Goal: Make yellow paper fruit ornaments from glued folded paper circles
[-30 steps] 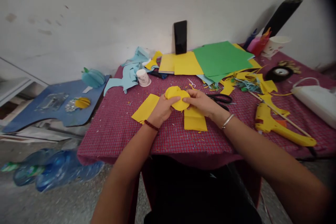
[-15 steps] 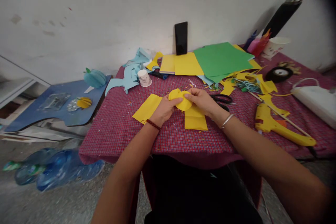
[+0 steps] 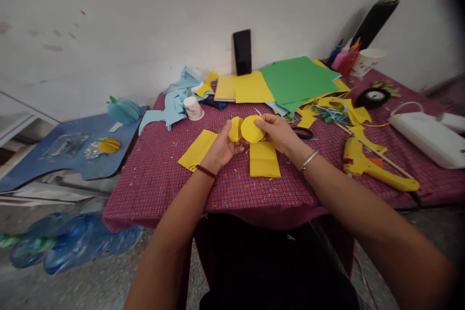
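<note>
Between the thumb and fingers of my left hand (image 3: 220, 148) is a folded yellow paper circle (image 3: 235, 129). My right hand (image 3: 279, 133) pinches a flat yellow paper disc (image 3: 252, 130), which stands right beside the folded one. Both are held a little above the checked tablecloth (image 3: 160, 169). Under my right hand lies a creased yellow paper strip (image 3: 264, 164). A yellow paper sheet (image 3: 198, 149) lies to the left, partly covered by my left hand. Black-handled scissors (image 3: 303, 132) lie behind my right hand, their blades hidden.
A yellow glue gun (image 3: 378, 167) and a white box-like object (image 3: 428, 135) sit at the right. Green paper (image 3: 300, 80), a phone (image 3: 242, 52) and a paper cup (image 3: 193, 108) stand or lie along the back. Paper pumpkins (image 3: 123, 110) rest on a blue board at the left.
The yellow circles, overlapping before, are now held apart side by side, the right one facing me flat. My left hand has turned more upright. The whole view has shifted slightly.
</note>
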`<action>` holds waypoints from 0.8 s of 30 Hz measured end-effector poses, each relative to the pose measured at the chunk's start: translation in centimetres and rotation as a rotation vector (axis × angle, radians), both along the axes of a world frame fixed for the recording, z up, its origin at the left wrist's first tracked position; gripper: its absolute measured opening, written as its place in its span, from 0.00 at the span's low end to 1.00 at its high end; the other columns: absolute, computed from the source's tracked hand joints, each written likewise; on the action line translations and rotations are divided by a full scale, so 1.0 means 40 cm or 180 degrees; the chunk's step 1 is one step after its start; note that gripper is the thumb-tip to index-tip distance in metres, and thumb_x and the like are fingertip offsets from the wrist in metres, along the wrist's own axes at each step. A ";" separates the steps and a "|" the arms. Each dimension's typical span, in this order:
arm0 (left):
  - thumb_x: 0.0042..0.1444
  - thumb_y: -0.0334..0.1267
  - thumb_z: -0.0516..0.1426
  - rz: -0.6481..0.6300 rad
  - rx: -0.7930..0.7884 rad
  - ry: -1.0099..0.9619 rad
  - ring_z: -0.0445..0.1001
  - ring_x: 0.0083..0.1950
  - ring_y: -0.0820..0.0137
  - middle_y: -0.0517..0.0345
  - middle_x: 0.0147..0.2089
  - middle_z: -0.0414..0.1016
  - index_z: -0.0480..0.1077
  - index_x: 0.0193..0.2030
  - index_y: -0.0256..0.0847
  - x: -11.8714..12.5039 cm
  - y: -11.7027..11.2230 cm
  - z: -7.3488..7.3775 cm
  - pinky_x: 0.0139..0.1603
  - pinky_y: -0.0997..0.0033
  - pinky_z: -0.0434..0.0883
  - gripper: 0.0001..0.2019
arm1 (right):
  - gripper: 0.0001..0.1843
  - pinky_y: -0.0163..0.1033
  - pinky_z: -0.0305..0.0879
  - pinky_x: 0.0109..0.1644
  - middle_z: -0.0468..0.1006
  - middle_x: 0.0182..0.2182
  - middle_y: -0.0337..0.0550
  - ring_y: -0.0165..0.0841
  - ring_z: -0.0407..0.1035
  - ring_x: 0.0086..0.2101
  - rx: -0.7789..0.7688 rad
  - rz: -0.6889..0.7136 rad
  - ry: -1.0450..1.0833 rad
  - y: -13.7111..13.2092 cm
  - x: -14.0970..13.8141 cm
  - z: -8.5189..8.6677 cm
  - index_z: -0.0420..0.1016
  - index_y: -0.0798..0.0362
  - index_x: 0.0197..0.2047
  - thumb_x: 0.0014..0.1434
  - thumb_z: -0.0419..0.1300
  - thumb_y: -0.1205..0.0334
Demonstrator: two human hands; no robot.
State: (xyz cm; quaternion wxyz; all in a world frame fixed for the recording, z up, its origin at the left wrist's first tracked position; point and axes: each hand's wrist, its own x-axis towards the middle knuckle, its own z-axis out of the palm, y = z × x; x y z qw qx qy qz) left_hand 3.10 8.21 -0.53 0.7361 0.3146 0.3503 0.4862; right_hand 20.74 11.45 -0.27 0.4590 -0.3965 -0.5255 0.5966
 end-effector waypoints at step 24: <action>0.66 0.56 0.43 0.0199 -0.0051 -0.0197 0.78 0.36 0.68 0.47 0.48 0.77 0.69 0.56 0.40 -0.010 -0.001 0.019 0.28 0.74 0.76 0.26 | 0.18 0.32 0.59 0.25 0.69 0.24 0.35 0.26 0.63 0.23 -0.0127 -0.0023 0.0382 -0.005 -0.001 0.006 0.62 0.51 0.26 0.47 0.67 0.52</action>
